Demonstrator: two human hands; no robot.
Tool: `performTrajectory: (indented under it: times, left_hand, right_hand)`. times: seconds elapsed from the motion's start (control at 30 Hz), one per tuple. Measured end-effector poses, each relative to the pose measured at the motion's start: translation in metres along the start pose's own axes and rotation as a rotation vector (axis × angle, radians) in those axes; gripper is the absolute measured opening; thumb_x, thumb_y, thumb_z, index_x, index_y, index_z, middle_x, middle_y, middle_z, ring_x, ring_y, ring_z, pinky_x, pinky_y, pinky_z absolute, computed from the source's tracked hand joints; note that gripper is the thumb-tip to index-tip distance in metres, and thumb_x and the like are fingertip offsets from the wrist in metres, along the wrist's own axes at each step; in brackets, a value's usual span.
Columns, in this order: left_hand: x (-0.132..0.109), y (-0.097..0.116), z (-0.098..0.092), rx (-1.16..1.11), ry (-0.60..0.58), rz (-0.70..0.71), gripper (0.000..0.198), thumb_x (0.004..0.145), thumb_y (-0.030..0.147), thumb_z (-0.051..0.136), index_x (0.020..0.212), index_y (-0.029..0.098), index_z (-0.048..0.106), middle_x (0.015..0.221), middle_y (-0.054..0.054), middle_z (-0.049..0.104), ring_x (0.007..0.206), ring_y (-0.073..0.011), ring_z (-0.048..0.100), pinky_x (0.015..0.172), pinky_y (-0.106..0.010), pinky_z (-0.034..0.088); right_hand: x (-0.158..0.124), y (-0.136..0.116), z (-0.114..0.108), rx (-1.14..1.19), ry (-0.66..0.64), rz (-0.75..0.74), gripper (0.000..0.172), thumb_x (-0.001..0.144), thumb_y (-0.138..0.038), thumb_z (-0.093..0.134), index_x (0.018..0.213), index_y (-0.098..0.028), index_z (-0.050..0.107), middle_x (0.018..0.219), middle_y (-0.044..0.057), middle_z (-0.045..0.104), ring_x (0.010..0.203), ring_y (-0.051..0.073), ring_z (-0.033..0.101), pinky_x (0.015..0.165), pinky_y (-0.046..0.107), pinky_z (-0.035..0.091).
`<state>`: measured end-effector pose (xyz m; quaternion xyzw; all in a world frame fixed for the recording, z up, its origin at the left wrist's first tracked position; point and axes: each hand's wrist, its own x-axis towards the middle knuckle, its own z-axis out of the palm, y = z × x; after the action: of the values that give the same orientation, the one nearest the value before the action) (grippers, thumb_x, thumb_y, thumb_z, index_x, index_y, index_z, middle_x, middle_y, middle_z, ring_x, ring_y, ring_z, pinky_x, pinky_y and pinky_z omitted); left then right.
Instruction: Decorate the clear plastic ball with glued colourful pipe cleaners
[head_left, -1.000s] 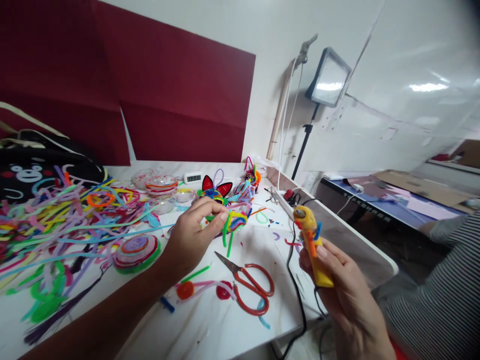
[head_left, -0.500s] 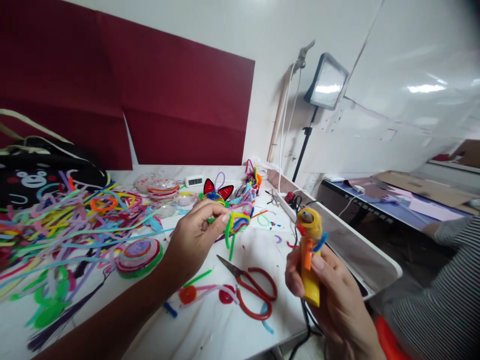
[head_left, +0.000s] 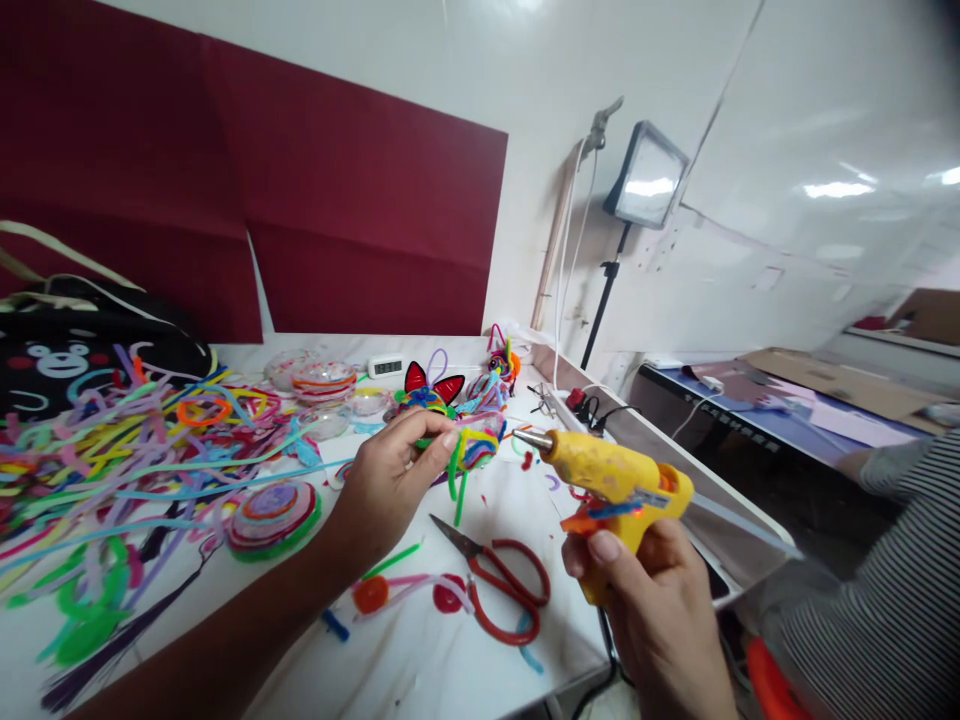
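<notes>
My right hand (head_left: 652, 600) is wrapped round the handle of a yellow glue gun (head_left: 611, 470), its metal nozzle pointing left; a clear glue stick (head_left: 742, 525) sticks out of the back. My left hand (head_left: 397, 475) pinches a craft piece wound with coloured pipe cleaners (head_left: 474, 445), from which green ends hang down. Part of that piece is hidden behind my fingers. Below it, red-handled scissors (head_left: 517, 590) lie spread on the white table (head_left: 405, 680). Beside them are a pipe-cleaner strip with an orange coil (head_left: 370, 595) and a red coil (head_left: 450, 593).
Loose pipe cleaners (head_left: 135, 430) heap up at left, near a round coiled piece (head_left: 276, 518) and a black bag (head_left: 97, 330). Clear domes, a small digital clock (head_left: 386, 367) and a red-eared craft (head_left: 433, 385) stand behind. A co-worker's striped sleeve (head_left: 892, 580) shows at right.
My right hand has turned the glue gun so its nozzle swings from facing me to pointing left, toward the piece. My left hand keeps its pinch, almost unmoved.
</notes>
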<state>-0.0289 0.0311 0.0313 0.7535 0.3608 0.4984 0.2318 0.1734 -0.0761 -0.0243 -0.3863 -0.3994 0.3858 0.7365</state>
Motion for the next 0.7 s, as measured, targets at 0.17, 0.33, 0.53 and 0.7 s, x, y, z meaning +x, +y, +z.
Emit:
performTrajectory:
  times: [0.17,0.33,0.53,0.7]
  left_hand:
    - [-0.002,-0.003,0.001,0.054,0.036,0.127,0.014,0.091,0.026,0.055,0.085,0.018,0.065,0.085,-0.002,0.065,0.081,-0.0145,0.061,0.071,-0.024,0.046]
    - [-0.003,-0.001,0.000,0.083,0.043,0.170,0.012,0.091,0.023,0.055,0.086,0.019,0.066,0.084,-0.001,0.066,0.081,-0.0135,0.062,0.071,-0.022,0.047]
    - [-0.004,0.004,-0.001,0.120,0.053,0.206,0.012,0.091,0.022,0.056,0.088,0.019,0.067,0.086,-0.001,0.067,0.082,-0.0136,0.063,0.072,-0.022,0.049]
    - [-0.005,0.008,-0.003,0.153,0.042,0.230,0.011,0.090,0.022,0.057,0.088,0.018,0.068,0.089,-0.003,0.070,0.084,-0.0149,0.065,0.073,-0.024,0.050]
  right_hand:
    - [-0.003,0.003,-0.006,-0.169,0.099,-0.006,0.026,0.068,-0.033,0.086,0.086,-0.018,0.074,0.069,0.005,0.074,0.057,0.018,0.068,0.049,0.024,0.056]
    - [-0.006,0.001,0.000,-0.363,0.146,-0.095,0.027,0.068,-0.033,0.085,0.088,-0.017,0.078,0.082,0.009,0.078,0.070,0.024,0.073,0.060,0.029,0.060]
    - [-0.009,0.003,0.005,-0.550,0.195,-0.273,0.020,0.074,-0.029,0.080,0.090,-0.019,0.075,0.084,0.007,0.076,0.073,0.022,0.070,0.065,0.030,0.059]
    - [-0.012,0.001,0.017,-0.546,0.165,-0.340,0.011,0.080,-0.024,0.073,0.090,-0.023,0.076,0.098,0.007,0.074,0.093,0.024,0.068,0.084,0.035,0.057]
